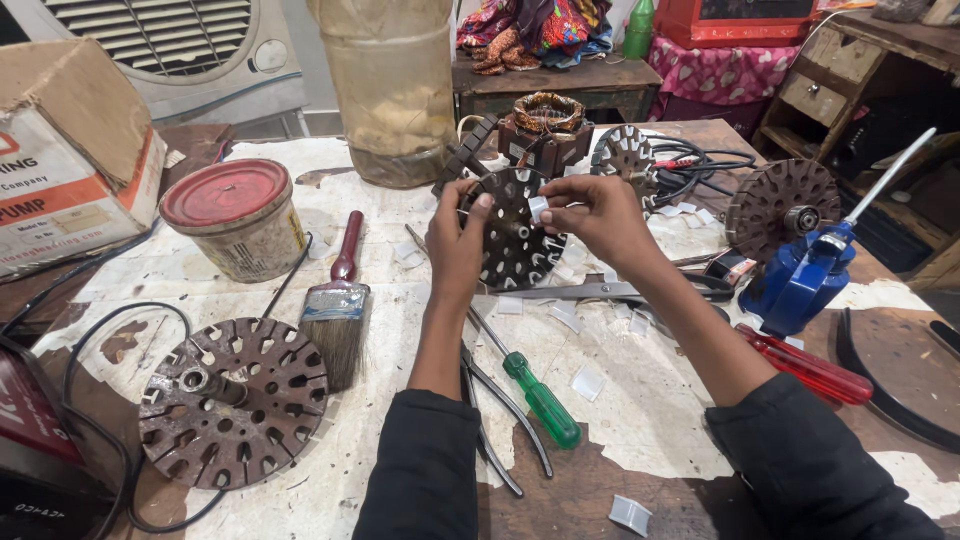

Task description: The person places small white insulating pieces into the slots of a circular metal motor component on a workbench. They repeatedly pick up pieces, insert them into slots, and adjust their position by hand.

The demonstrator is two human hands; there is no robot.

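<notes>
Head view: the person is holding a dark slotted stator disc upright above the worktop, and everything else is placed here relative to that disc. The left hand is gripping the disc's left edge, its grip clamped on the rim with the thumb lying over the face. The right hand is pinching a small white paper slip against the disc's upper right part, fingers closed together on the slip.

Left of the disc, a squat tin is standing with its red lid on, so its contents are hidden. Between tin and disc a paintbrush is lying with its bristles toward the viewer. Behind the disc a tall translucent plastic jar is showing a cloudy yellowish fill that I cannot identify. Far left, a cardboard box is sitting tilted; what it is holding cannot be seen.

Below and left of the disc a rusty slotted disc is lying flat. Just below it, a green-handled screwdriver is resting beside pliers. To the right, scissors, a red-handled screwdriver and a blue vise are sitting, with white paper scraps scattered around.
</notes>
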